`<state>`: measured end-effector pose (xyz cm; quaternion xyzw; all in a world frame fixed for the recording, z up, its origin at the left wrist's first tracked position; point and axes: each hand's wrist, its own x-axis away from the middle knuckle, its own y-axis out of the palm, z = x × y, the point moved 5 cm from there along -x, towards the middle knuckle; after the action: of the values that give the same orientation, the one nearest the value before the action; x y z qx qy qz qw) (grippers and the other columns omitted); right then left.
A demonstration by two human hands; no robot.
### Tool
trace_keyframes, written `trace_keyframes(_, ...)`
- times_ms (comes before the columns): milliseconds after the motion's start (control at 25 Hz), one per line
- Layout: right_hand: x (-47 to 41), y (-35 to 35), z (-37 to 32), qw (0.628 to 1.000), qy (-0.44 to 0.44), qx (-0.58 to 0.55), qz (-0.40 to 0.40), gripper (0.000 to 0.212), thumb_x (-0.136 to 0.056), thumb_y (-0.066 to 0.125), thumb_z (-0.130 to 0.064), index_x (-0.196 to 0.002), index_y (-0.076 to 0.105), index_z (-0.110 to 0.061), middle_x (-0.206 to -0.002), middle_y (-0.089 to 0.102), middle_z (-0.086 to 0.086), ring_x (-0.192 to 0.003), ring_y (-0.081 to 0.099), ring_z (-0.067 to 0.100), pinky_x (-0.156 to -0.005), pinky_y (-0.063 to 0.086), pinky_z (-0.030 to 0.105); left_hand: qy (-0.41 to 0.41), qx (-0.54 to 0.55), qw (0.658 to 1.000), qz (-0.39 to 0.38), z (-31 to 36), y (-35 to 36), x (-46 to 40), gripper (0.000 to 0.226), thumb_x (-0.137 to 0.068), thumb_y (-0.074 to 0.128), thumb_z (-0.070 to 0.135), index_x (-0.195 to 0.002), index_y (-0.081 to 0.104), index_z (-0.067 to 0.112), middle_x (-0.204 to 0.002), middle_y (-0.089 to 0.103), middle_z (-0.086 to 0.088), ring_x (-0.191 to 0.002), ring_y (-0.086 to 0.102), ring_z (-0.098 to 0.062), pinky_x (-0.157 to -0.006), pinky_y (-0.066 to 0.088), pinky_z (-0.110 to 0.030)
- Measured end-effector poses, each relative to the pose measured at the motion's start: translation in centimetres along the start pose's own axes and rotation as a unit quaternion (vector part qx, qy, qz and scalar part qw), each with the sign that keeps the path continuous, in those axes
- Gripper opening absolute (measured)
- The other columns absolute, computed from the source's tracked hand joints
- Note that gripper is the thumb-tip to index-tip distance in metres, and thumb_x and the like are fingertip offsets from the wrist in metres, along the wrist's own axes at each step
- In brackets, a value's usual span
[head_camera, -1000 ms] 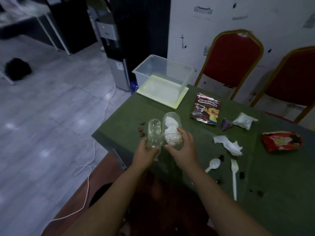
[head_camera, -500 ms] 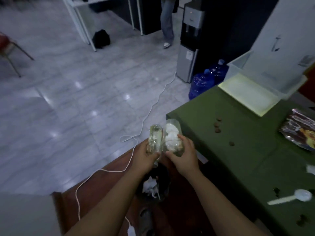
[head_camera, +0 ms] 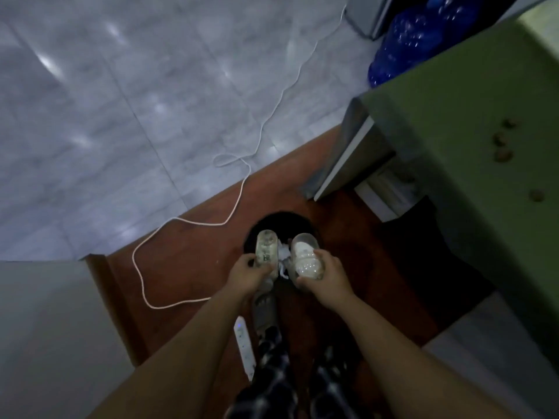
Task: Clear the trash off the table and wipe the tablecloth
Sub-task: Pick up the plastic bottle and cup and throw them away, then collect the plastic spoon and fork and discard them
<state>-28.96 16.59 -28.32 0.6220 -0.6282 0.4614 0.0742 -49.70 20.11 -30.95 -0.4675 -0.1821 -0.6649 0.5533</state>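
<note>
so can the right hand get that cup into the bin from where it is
Probably yes. The right hand holds the cup right over the open bin, nothing between them; the left hand with its bottle stays alongside.

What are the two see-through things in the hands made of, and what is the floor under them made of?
The bottle in the left hand looks like thin clear plastic: you can see through it, and it glints. The cup in the right hand looks like clear plastic too, with something white inside. The brown floor may be wood or vinyl; it looks smooth. The grey floor looks like polished stone tile, since it reflects lights.
</note>
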Motion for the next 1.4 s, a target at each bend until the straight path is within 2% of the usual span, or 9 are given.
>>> trace_keyframes(120,-3.3,2.0,3.3,0.999,0.054,0.009,-0.003,0.08,-0.063,0.082,-0.031,-0.134,0.046,-0.023,-0.131,0.048,0.009,-0.115,0.054,0.027,-0.091,0.046,0.03,-0.033,-0.003,0.999,-0.021,-4.3,1.8,-4.6,0.083,-0.052,0.074,0.063,-0.115,0.063,0.009,-0.111,0.068,-0.015,-0.089,0.069,-0.028,-0.063,0.057,-0.035)
trace_keyframes(280,-7.2,3.8,5.7,0.996,0.086,0.008,-0.007,0.072,-0.068,0.081,-0.031,-0.129,0.046,-0.021,-0.13,0.048,0.008,-0.111,0.054,0.028,-0.083,0.047,0.032,-0.052,-0.007,0.998,-0.036,-6.1,3.2,-8.0,0.082,-0.056,0.072,0.065,-0.115,0.063,0.008,-0.108,0.068,-0.015,-0.078,0.067,-0.022,-0.048,0.048,-0.022)
trace_keyframes(440,-10.3,5.1,6.6,0.995,0.099,-0.007,-0.009,0.073,-0.069,0.081,-0.031,-0.131,0.044,-0.022,-0.131,0.05,0.007,-0.111,0.055,0.027,-0.081,0.047,0.032,-0.065,0.024,0.997,-0.018,-5.1,4.1,-9.7,0.066,-0.074,0.075,0.045,-0.125,0.053,0.01,-0.113,0.064,-0.011,-0.088,0.066,-0.024,-0.062,0.051,-0.03)
trace_keyframes(600,-11.5,5.8,6.2,0.994,0.098,0.04,-0.023,0.093,-0.07,0.08,-0.038,-0.146,0.029,-0.019,-0.148,0.037,0.01,-0.133,0.041,0.031,-0.107,0.04,0.042,-0.053,-0.016,0.998,-0.003,-3.9,4.3,-10.7,0.099,-0.064,0.077,0.048,-0.144,0.034,0.009,-0.133,0.055,-0.014,-0.113,0.06,-0.03,-0.095,0.051,-0.043)
trace_keyframes(720,-11.3,5.6,5.7,0.992,0.107,0.054,-0.026,0.096,-0.073,0.077,-0.042,-0.15,0.024,-0.018,-0.153,0.031,0.009,-0.139,0.033,0.03,-0.112,0.035,0.044,-0.037,-0.046,0.998,-0.013,-2.9,4.1,-10.6,0.089,-0.074,0.076,0.043,-0.144,0.033,0.007,-0.135,0.054,-0.014,-0.117,0.057,-0.028,-0.1,0.047,-0.04)
trace_keyframes(880,-10.2,3.8,3.8,0.994,0.102,0.039,-0.018,0.089,-0.078,0.074,-0.038,-0.149,0.025,-0.017,-0.153,0.032,0.008,-0.139,0.033,0.03,-0.112,0.035,0.043,0.012,-0.082,0.996,-0.019,0.0,3.4,-8.9,0.067,-0.081,0.072,0.04,-0.135,0.045,0.01,-0.131,0.056,-0.009,-0.115,0.057,-0.026,-0.093,0.047,-0.034)
trace_keyframes(1160,-4.4,-5.2,-5.0,0.998,0.035,-0.039,0.03,0.079,-0.083,0.071,-0.034,-0.148,0.028,-0.015,-0.153,0.031,0.008,-0.141,0.03,0.026,-0.113,0.032,0.038,0.134,-0.169,0.974,-0.067,8.9,2.8,-1.2,0.071,-0.083,0.069,0.039,-0.142,0.039,0.011,-0.144,0.048,-0.01,-0.13,0.047,-0.026,-0.104,0.041,-0.037)
trace_keyframes(1280,-0.5,-11.1,-8.5,0.994,0.004,-0.075,0.079,0.079,-0.084,0.07,-0.036,-0.149,0.028,-0.017,-0.154,0.031,0.007,-0.141,0.03,0.022,-0.114,0.03,0.034,0.245,-0.217,0.939,-0.103,15.4,3.6,4.5,0.069,-0.081,0.069,0.044,-0.139,0.045,0.014,-0.138,0.053,-0.004,-0.127,0.051,-0.021,-0.106,0.043,-0.042)
trace_keyframes(1400,3.7,-17.3,-10.4,0.982,-0.023,-0.116,0.145,0.073,-0.084,0.07,-0.034,-0.145,0.034,-0.017,-0.151,0.037,0.005,-0.139,0.035,0.019,-0.113,0.031,0.031,0.354,-0.228,0.9,-0.111,21.5,4.9,9.8,0.061,-0.078,0.07,0.046,-0.131,0.052,0.02,-0.126,0.057,0.007,-0.116,0.056,-0.012,-0.1,0.047,-0.037)
